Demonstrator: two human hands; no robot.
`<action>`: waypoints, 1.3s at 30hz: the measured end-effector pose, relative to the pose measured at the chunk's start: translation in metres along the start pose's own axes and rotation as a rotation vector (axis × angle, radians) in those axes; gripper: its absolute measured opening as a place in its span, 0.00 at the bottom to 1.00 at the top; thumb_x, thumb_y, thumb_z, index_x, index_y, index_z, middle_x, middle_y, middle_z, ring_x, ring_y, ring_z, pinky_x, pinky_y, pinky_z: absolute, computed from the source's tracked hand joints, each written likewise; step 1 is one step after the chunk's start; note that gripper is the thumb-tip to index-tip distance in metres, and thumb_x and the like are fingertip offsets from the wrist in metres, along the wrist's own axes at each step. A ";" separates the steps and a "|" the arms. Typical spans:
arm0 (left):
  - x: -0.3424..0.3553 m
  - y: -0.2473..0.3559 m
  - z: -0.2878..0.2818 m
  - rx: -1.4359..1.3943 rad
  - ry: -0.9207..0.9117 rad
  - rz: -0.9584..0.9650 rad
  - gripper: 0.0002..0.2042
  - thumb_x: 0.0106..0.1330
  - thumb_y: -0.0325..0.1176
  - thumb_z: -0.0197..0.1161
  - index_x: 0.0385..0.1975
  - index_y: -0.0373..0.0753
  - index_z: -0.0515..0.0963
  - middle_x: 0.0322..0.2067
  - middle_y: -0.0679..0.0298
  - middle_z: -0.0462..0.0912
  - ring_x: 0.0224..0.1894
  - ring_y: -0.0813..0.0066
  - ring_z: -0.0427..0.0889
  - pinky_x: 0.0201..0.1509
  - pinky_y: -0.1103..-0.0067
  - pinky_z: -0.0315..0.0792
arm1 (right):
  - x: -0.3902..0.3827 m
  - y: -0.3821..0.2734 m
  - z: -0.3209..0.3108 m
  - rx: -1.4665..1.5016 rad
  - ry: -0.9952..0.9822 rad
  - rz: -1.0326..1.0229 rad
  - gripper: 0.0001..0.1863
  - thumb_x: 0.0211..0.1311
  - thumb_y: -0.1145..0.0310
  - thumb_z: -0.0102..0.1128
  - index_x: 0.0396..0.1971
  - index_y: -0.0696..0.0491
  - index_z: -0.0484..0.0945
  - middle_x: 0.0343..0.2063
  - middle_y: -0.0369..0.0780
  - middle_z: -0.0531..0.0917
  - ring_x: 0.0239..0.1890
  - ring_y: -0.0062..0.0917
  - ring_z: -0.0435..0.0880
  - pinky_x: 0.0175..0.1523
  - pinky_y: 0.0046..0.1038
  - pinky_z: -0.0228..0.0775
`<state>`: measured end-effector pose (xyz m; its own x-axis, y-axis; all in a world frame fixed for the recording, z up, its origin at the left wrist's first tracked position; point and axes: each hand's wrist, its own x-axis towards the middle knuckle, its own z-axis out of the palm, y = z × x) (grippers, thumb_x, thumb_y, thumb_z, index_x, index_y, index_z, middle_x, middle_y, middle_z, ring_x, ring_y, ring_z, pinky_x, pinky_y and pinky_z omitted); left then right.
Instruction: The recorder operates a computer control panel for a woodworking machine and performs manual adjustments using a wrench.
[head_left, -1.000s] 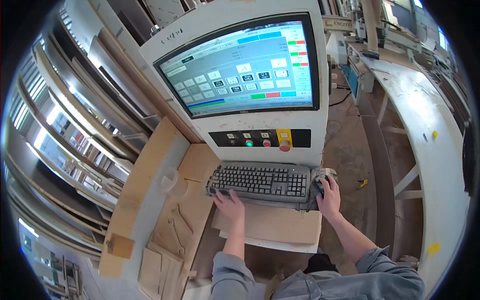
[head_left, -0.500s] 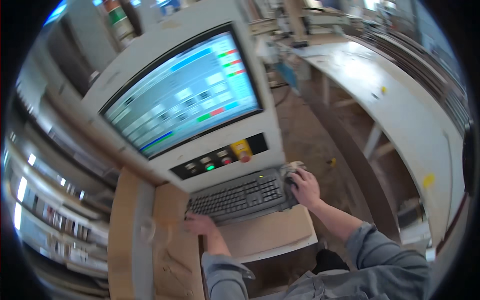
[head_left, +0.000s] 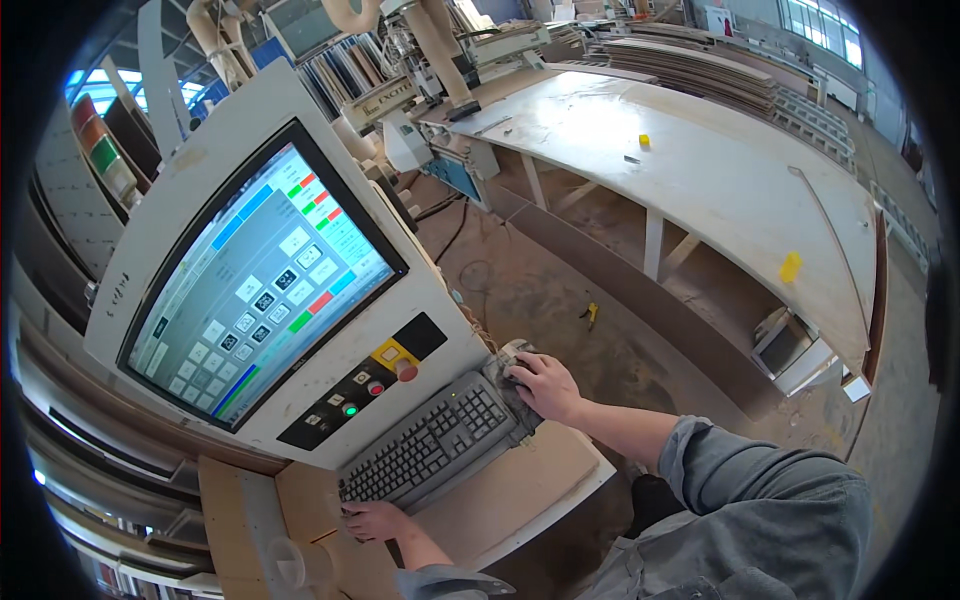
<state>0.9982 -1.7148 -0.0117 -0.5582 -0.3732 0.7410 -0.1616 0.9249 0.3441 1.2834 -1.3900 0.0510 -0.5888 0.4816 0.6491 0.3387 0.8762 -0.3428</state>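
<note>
1. Since the earlier frames, the head view swings rightward: the control console [head_left: 235, 120] now stands lower left and tilted in view, while more of the large white tabletop [head_left: 720, 215] shows at right.
2. Both hands keep their places: the left at the keyboard [head_left: 430, 442], the right at the computer mouse [head_left: 511, 372].
3. The left hand [head_left: 375, 522] lies at the keyboard's near left corner, fingers close together and slightly bent; whether they press keys or grip the edge, I cannot tell.
4. The right hand [head_left: 545, 388] is palm down, fingers a little apart and curled over the mouse, which it mostly hides, just beside the keyboard's right end.
5. Beneath the console's lit monitor [head_left: 262, 285], a black button panel [head_left: 420, 335] carries a green button [head_left: 350, 411], a red button [head_left: 376, 389] and a red mushroom button [head_left: 406, 371] on a yellow plate.
6. A brown board [head_left: 510, 490] extends in front of the keyboard; a translucent cup [head_left: 285, 562] stands left of the left hand.
7. A yellow-and-black tool [head_left: 591, 318] lies on the floor [head_left: 545, 275], and a small yellow block [head_left: 644, 140] sits on the tabletop.
</note>
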 end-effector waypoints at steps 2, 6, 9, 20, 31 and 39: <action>-0.001 -0.005 0.003 0.042 0.066 0.040 0.19 0.79 0.46 0.43 0.54 0.37 0.73 0.47 0.52 0.80 0.45 0.49 0.81 0.49 0.60 0.75 | 0.000 -0.004 -0.002 0.008 -0.020 0.003 0.21 0.54 0.68 0.64 0.51 0.45 0.76 0.59 0.41 0.74 0.54 0.38 0.77 0.58 0.35 0.71; 0.000 -0.008 -0.006 0.153 0.064 0.050 0.17 0.78 0.43 0.47 0.54 0.38 0.73 0.45 0.52 0.79 0.43 0.51 0.80 0.45 0.61 0.75 | 0.003 -0.006 0.000 0.046 -0.019 -0.039 0.21 0.52 0.69 0.65 0.50 0.46 0.77 0.58 0.41 0.75 0.53 0.38 0.77 0.57 0.35 0.71; 0.000 0.017 -0.029 0.252 -0.030 0.208 0.21 0.77 0.50 0.48 0.50 0.35 0.74 0.46 0.51 0.79 0.44 0.50 0.78 0.48 0.59 0.74 | 0.002 -0.002 0.002 0.008 0.035 0.008 0.20 0.49 0.70 0.63 0.45 0.45 0.78 0.54 0.39 0.77 0.50 0.37 0.78 0.56 0.35 0.72; 0.001 0.015 -0.019 -0.133 0.031 -0.116 0.24 0.77 0.51 0.46 0.46 0.32 0.74 0.44 0.49 0.79 0.46 0.47 0.77 0.51 0.58 0.72 | 0.003 -0.007 0.000 0.084 0.005 0.016 0.22 0.49 0.73 0.64 0.48 0.46 0.79 0.57 0.39 0.75 0.51 0.40 0.78 0.56 0.36 0.71; 0.001 -0.008 -0.004 0.201 0.189 0.211 0.11 0.77 0.37 0.47 0.50 0.44 0.75 0.38 0.57 0.78 0.32 0.59 0.78 0.37 0.66 0.73 | -0.001 -0.001 0.009 -0.008 0.069 -0.007 0.20 0.49 0.68 0.64 0.46 0.44 0.77 0.53 0.39 0.76 0.50 0.37 0.79 0.57 0.34 0.71; -0.002 -0.008 0.007 0.227 0.132 0.204 0.14 0.76 0.35 0.43 0.59 0.46 0.66 0.46 0.54 0.79 0.39 0.56 0.81 0.42 0.64 0.77 | 0.000 0.001 -0.001 0.039 0.028 -0.017 0.19 0.53 0.68 0.63 0.48 0.46 0.77 0.57 0.41 0.74 0.53 0.37 0.77 0.59 0.35 0.70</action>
<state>0.9948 -1.7206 -0.0198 -0.4895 -0.1711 0.8551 -0.2430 0.9685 0.0547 1.2841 -1.3894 0.0509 -0.5734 0.4663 0.6736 0.2993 0.8846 -0.3577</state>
